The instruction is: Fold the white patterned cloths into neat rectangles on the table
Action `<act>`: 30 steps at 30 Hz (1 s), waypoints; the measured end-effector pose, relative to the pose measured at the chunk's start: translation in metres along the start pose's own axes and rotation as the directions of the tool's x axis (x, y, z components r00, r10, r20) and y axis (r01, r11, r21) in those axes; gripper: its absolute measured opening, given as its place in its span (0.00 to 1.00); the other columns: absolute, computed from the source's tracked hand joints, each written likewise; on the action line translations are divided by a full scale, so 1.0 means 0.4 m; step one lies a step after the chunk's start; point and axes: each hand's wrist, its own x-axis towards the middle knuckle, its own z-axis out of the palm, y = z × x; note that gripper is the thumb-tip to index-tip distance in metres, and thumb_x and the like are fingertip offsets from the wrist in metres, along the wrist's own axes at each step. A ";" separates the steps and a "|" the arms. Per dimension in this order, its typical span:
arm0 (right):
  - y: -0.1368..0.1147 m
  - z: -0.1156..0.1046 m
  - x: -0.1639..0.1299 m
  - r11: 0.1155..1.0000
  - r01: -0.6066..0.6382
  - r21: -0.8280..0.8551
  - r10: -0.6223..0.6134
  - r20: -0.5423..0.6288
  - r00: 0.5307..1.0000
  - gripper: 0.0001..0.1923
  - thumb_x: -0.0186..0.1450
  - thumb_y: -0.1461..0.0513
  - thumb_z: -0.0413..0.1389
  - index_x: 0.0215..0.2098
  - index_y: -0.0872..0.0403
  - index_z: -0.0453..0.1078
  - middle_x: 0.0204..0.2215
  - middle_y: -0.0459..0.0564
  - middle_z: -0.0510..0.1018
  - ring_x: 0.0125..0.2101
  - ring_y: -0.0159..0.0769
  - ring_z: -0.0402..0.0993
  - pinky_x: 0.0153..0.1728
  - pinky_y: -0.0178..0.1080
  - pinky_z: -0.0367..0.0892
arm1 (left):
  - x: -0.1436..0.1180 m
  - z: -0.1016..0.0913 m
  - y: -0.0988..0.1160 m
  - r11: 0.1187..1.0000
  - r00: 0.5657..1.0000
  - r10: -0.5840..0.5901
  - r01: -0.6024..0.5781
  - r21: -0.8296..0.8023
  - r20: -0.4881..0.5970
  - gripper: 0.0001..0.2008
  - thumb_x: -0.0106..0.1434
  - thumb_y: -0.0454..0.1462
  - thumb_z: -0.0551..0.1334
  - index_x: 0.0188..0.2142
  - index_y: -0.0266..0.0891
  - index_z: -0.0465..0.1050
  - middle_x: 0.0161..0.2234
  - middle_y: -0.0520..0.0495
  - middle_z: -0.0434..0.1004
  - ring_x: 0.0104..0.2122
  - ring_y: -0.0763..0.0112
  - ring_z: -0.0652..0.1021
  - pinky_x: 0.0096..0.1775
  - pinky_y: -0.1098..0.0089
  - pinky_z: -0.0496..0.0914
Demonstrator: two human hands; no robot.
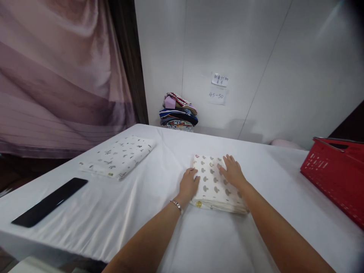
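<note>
Just right of the frame's centre a folded cloth with grey mushroom prints lies on the white table. The left hand rests on its left edge, the right hand lies flat on top, both open and apart, gripping nothing. This looks like pressing the fold flat. At centre left lies another folded cloth, at far right a red basket

Your white-covered table carries two folded printed cloths, a black flat bar, a red basket and a stack of fabrics.
</note>
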 end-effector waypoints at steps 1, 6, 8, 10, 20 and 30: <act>0.009 0.016 0.011 0.999 -0.026 -0.022 0.026 0.031 0.999 0.30 0.67 0.51 0.41 0.62 0.59 0.52 0.65 0.59 0.49 0.65 0.47 0.39 0.59 0.53 0.45 | -0.001 0.000 -0.002 1.000 1.000 -0.001 0.001 -0.001 0.004 0.15 0.63 0.37 0.55 0.48 0.39 0.70 0.55 0.44 0.65 0.53 0.62 0.68 0.55 0.61 0.63; 0.060 0.085 0.020 0.995 -0.069 -0.075 0.078 0.123 0.989 0.29 0.68 0.50 0.39 0.60 0.58 0.55 0.64 0.59 0.51 0.64 0.47 0.42 0.57 0.55 0.49 | -0.003 0.003 -0.008 1.000 1.000 -0.002 0.002 -0.016 0.003 0.15 0.62 0.37 0.55 0.48 0.41 0.71 0.54 0.46 0.65 0.53 0.63 0.68 0.54 0.61 0.64; 0.060 0.081 0.025 0.994 -0.076 -0.077 0.085 0.134 0.987 0.28 0.67 0.49 0.39 0.58 0.56 0.57 0.64 0.58 0.52 0.63 0.47 0.43 0.56 0.56 0.49 | -0.003 0.004 -0.007 1.000 1.000 -0.006 0.006 -0.022 -0.002 0.15 0.62 0.36 0.55 0.48 0.42 0.71 0.54 0.46 0.65 0.52 0.62 0.69 0.54 0.61 0.65; 0.042 0.062 0.041 0.993 -0.082 -0.083 0.092 0.129 0.987 0.28 0.67 0.49 0.40 0.58 0.55 0.58 0.63 0.58 0.53 0.63 0.48 0.44 0.56 0.57 0.48 | -0.003 0.006 -0.006 1.000 1.000 -0.013 0.012 -0.025 -0.007 0.15 0.62 0.36 0.55 0.48 0.41 0.71 0.54 0.45 0.65 0.52 0.62 0.69 0.54 0.60 0.65; -0.186 0.080 0.167 0.983 0.182 -0.014 -0.176 0.198 0.964 0.29 0.69 0.51 0.37 0.62 0.58 0.53 0.65 0.57 0.51 0.64 0.45 0.41 0.60 0.52 0.41 | -0.007 0.006 -0.004 1.000 1.000 0.012 -0.012 -0.016 -0.020 0.15 0.62 0.34 0.55 0.47 0.41 0.71 0.53 0.45 0.66 0.52 0.63 0.69 0.54 0.60 0.64; -0.204 0.135 0.172 0.983 0.178 -0.038 -0.166 0.214 0.963 0.29 0.69 0.52 0.34 0.64 0.56 0.48 0.65 0.53 0.50 0.64 0.40 0.41 0.60 0.50 0.38 | -0.008 0.010 -0.002 1.000 1.000 0.015 -0.015 0.003 -0.025 0.14 0.61 0.33 0.55 0.47 0.42 0.71 0.53 0.45 0.66 0.51 0.62 0.69 0.54 0.59 0.64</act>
